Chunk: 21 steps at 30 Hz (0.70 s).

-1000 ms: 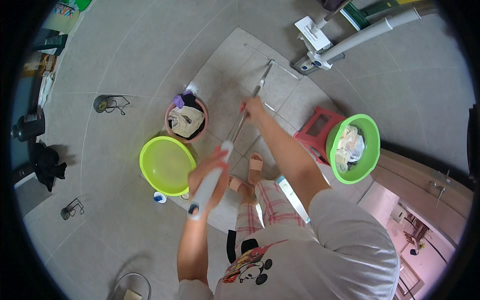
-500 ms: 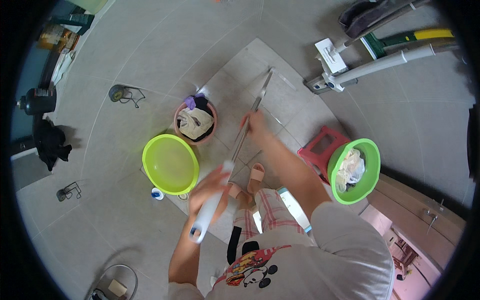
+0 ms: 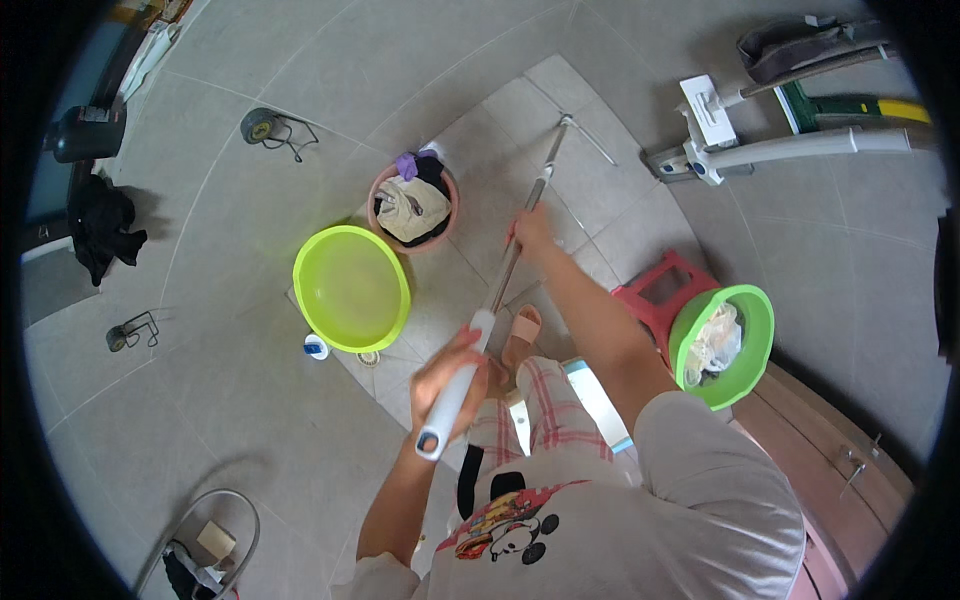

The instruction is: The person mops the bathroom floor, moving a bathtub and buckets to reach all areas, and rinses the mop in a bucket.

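A long-handled floor squeegee [image 3: 497, 285] slants from near my body up to the far part of the tiled floor. Its thin blade bar [image 3: 592, 139] lies on the tiles, and its pole is metal with a white grip. My left hand [image 3: 445, 375] is wrapped round the white grip near its end. Further along, my right hand [image 3: 533, 228] closes on the metal pole. Left of the pole stand a pink bucket [image 3: 455, 215] with dark, beige and purple cloth in it and a yellow-green basin [image 3: 352, 338].
On the right a green basin [image 3: 757, 345] of pale cloth rests by a red stool [image 3: 660, 300]. Flat mops and a green-yellow brush [image 3: 850, 107] hang at the upper right wall. A small blue-and-white cap-like item [image 3: 316, 347] and a round drain [image 3: 368, 358] are by the basin.
The squeegee bar has swung round at the pole's far end and now angles differently across the tiles. Both hands keep their hold. The whole view has shifted slightly.
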Tool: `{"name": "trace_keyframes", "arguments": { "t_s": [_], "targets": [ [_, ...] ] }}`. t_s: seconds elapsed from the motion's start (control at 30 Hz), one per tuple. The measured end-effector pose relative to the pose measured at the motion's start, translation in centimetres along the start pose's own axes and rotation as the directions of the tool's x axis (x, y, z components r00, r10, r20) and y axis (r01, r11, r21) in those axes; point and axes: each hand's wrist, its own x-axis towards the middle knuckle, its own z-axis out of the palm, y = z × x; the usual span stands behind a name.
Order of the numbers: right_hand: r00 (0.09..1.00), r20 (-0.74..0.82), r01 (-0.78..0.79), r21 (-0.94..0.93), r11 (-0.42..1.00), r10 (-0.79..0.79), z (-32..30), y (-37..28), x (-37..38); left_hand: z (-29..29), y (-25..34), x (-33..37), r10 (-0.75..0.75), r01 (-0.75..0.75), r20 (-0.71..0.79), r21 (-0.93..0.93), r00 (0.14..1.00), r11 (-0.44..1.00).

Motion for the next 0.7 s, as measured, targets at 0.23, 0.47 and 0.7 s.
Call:
{"name": "trace_keyframes", "arguments": {
  "t_s": [0.23,0.47,0.7],
  "targets": [
    [0.986,0.085,-0.136,-0.086,0.987,0.144,0.6,7.1,-9.6,-4.2,5.5,-8.9,-0.126,0.128,-0.062,0.030,0.990,0.991],
    [0.929,0.228,-0.252,-0.189,0.949,0.292,1.2,7.4,-13.1,-6.7,9.6,-9.9,-0.087,0.094,-0.112,0.061,0.990,0.994],
    [0.960,0.260,0.185,-0.317,0.930,-0.103,2.5,3.7,-6.7,-3.8,6.6,-7.4,0.106,-0.114,0.045,0.271,0.993,0.956]
  ]
}}
